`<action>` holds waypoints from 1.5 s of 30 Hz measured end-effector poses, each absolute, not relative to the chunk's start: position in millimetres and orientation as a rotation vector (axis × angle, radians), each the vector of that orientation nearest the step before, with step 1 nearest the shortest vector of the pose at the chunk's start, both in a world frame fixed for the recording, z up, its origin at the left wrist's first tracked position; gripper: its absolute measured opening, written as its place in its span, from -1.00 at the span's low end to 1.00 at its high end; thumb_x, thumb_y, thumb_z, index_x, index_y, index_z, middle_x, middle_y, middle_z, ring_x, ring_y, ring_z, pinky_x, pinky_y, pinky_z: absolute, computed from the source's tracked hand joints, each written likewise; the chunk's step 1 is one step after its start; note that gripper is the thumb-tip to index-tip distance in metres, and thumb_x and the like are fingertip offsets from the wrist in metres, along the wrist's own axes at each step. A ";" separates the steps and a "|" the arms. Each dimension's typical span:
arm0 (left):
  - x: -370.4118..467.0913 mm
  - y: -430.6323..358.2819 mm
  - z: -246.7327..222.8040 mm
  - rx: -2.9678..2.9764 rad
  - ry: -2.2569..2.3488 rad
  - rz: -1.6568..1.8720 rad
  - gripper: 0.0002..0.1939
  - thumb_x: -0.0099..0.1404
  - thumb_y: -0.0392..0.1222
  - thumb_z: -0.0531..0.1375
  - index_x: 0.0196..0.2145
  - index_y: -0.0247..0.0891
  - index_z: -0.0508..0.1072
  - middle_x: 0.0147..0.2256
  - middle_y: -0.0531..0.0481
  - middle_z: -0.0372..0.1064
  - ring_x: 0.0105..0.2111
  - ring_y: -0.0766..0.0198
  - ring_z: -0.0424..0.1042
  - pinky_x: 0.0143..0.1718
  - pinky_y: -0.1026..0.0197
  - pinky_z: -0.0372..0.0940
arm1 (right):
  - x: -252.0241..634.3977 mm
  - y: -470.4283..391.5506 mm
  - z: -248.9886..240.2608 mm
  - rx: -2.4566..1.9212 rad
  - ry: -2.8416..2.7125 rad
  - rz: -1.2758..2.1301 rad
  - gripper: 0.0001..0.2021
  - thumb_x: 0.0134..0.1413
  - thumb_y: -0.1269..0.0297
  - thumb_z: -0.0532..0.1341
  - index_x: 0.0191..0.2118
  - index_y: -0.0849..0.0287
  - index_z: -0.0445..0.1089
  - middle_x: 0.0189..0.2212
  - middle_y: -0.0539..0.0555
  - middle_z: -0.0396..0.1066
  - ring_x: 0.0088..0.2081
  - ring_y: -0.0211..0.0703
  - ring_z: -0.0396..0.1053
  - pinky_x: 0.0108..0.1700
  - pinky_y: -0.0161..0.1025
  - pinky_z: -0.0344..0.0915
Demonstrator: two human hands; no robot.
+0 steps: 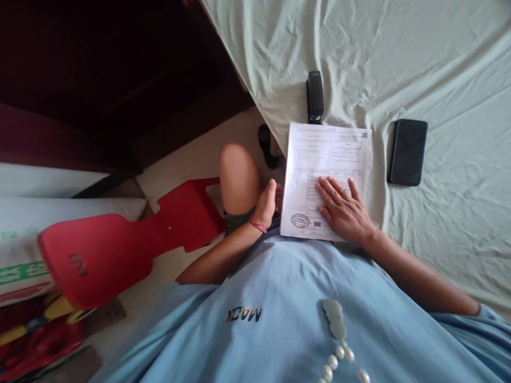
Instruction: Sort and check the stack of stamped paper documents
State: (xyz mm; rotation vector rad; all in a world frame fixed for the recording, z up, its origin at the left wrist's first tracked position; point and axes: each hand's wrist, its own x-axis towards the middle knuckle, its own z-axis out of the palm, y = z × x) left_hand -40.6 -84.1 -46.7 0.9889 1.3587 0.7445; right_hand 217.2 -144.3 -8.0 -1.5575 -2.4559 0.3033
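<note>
Here's the paper stack [299, 164], lying on the pale sheet [464, 216], and the right hand [345, 213] sits flat on top, fingers loosely spread, gripping nothing. At the stack's left edge, the left hand [267, 205], thumb up; whether its fingers pinch paper, I can't tell. Squaring looks mostly done; whether pages are fastened doesn't show. Beyond the stack's far edge, an unheld stapler [315, 96]; to its right, a phone [408, 152].

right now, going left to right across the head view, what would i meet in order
Red plastic object → left hand → stack of papers → black phone.
</note>
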 end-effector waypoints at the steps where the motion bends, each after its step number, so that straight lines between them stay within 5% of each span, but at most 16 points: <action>1: -35.7 -92.8 -46.2 0.964 1.307 0.702 -0.12 0.36 0.69 -0.08 -0.29 -0.23 0.54 -0.42 -0.14 0.53 -0.41 0.14 0.52 -0.38 0.11 0.42 | 217.1 -144.5 -7.9 -1.556 -2.453 0.301 -0.28 0.61 0.14 0.03 0.66 0.05 -0.32 0.55 0.15 0.09 0.54 0.08 0.15 0.62 0.27 -0.28; 4: -24.1 -104.9 -40.5 0.982 1.170 0.690 -0.11 0.37 0.66 -0.03 -0.21 -0.28 0.60 -0.25 -0.21 0.62 -0.05 -0.03 0.60 0.05 0.00 0.47 | 216.1 -145.5 -8.1 -1.560 -2.441 0.302 -0.30 0.62 0.14 0.02 0.65 0.05 -0.27 0.54 0.15 0.11 0.53 0.10 0.17 0.61 0.29 -0.30; 6: -21.0 -106.8 -38.0 1.005 1.164 0.727 -0.17 0.40 0.60 0.03 -0.16 -0.28 0.60 -0.18 -0.22 0.63 0.02 -0.04 0.58 0.14 -0.01 0.43 | 215.2 -146.2 -8.7 -1.568 -2.434 0.310 -0.31 0.62 0.13 0.02 0.65 0.04 -0.27 0.54 0.15 0.12 0.52 0.11 0.18 0.61 0.31 -0.31; 13: -25.3 -106.8 -47.1 1.081 1.237 0.731 -0.31 0.42 0.50 0.14 -0.31 -0.28 0.51 -0.34 -0.12 0.53 -0.26 0.11 0.50 -0.14 0.11 0.43 | 213.3 -146.2 -9.6 -1.598 -2.432 0.358 -0.28 0.61 0.10 0.00 0.65 -0.01 -0.36 0.56 0.14 0.09 0.54 0.12 0.15 0.61 0.33 -0.33; 21: -25.6 -108.4 -47.7 0.959 1.171 0.750 -0.26 0.34 0.56 0.18 -0.36 -0.28 0.48 -0.38 -0.07 0.50 -0.35 0.19 0.42 -0.26 0.15 0.36 | 221.9 -159.7 -7.9 -1.783 -2.340 0.309 -0.22 0.61 0.08 0.00 0.65 0.00 -0.50 0.58 0.15 0.07 0.57 0.11 0.06 0.61 0.30 -0.24; 38: -23.3 -109.7 -48.5 0.911 1.178 0.748 -0.21 0.30 0.64 0.14 -0.33 -0.27 0.50 -0.32 -0.12 0.57 -0.29 0.14 0.51 -0.20 0.10 0.40 | 219.4 -162.9 -7.7 -1.815 -2.322 0.309 -0.23 0.60 0.10 0.00 0.65 -0.02 -0.50 0.57 0.19 0.07 0.55 0.16 0.12 0.60 0.40 -0.31; 45: -22.4 -106.3 -48.1 0.882 1.128 0.758 -0.24 0.31 0.61 0.17 -0.23 -0.25 0.53 -0.20 -0.14 0.63 -0.11 0.05 0.58 -0.01 0.03 0.46 | 219.2 -163.6 -9.8 -1.809 -2.311 0.321 -0.23 0.60 0.10 0.00 0.65 -0.03 -0.49 0.58 0.17 0.06 0.56 0.14 0.11 0.61 0.36 -0.27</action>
